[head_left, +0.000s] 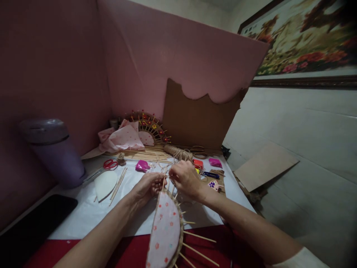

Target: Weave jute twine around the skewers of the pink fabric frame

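Your left hand (150, 185) pinched a stick (164, 182) at the fan (166, 227)'s far end, prob to steady it, while your right hand (185, 178) kinda seemed to grip twine (168, 176) there.

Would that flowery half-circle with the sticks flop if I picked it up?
The half-circle would probably stay stiff, since it shows no sagging or folds. It looks fairly thin, so it may feel light. Its skinny sticks poke out, so they might snap if bumped.
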Motion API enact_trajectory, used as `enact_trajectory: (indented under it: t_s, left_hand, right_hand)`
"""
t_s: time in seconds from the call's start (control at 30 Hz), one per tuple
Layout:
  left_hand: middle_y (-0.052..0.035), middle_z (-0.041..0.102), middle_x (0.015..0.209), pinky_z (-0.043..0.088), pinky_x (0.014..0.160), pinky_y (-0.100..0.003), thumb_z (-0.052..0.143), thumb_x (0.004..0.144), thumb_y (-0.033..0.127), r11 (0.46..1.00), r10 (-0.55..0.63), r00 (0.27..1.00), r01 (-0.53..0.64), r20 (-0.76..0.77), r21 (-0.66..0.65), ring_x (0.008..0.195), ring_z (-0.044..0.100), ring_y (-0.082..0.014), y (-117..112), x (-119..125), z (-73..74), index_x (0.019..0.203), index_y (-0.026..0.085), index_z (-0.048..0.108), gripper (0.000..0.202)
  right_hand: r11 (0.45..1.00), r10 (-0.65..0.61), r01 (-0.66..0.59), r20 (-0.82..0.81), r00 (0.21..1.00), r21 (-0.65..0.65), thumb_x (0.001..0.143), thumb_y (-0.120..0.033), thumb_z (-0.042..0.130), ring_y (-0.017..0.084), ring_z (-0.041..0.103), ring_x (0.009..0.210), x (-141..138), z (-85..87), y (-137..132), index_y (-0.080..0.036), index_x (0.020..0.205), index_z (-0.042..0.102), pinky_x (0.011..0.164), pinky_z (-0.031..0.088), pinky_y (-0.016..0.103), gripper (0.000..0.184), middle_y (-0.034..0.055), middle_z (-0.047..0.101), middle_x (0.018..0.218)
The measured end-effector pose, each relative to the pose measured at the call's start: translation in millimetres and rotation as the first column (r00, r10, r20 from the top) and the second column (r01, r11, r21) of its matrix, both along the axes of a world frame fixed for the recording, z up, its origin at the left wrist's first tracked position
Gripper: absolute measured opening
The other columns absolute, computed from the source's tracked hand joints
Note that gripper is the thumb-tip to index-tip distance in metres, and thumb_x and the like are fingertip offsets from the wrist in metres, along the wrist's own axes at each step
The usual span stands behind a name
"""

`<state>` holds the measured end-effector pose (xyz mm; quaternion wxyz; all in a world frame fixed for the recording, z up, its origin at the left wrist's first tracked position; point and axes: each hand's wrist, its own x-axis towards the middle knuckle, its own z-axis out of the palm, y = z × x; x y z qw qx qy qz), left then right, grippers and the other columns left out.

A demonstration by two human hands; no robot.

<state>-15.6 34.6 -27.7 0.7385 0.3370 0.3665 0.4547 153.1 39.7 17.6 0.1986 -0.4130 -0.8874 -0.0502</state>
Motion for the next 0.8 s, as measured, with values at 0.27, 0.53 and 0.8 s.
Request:
enact_trajectory:
  t_s: [0.27,0.53,0.8]
  left_hand:
    - [-0.0041,0.062,0.063,0.04,0.046,-0.018,0.066,0.069,0.017,1.0,0.009,1.0,-0.009,0.016,0.014,0.05,0.052,-0.008,0.0,0.3,-1.3,0.071,0.009,0.064,0.008]
    - [-0.0038,0.062,0.062,0.041,0.049,-0.017,0.067,0.067,0.012,0.998,0.042,0.999,-0.042,0.008,0.037,0.051,0.052,-0.0071,-1.3,1.4,-0.3,0.068,0.008,0.066,0.004]
    - [-0.0018,0.056,0.055,0.036,0.045,-0.016,0.068,0.066,0.011,0.997,0.04,0.999,-0.042,0.027,0.068,0.048,0.047,-0.0065,-1.9,3.4,1.2,0.061,0.009,0.062,0.008]
  right_hand:
    - [0.993,0.075,-0.078,0.036,0.997,0.091,0.081,-0.026,0.056,0.022,0.045,0.088,-6.0,1.2,-6.9,-0.017,0.086,0.061,0.078,0.028,0.034,0.011,0.0066,0.061,0.088]
    - [0.989,0.008,-0.029,0.141,0.99,0.145,0.082,-0.027,0.055,0.022,0.045,0.084,-11.3,1.5,-4.6,-0.017,0.081,0.061,0.075,0.027,0.036,0.012,0.0076,0.062,0.084]
    - [0.98,0.02,-0.058,0.195,0.981,0.19,0.086,-0.026,0.052,0.022,0.046,0.081,-13.7,-1.0,-4.8,-0.015,0.076,0.06,0.073,0.028,0.036,0.017,0.0085,0.063,0.082]
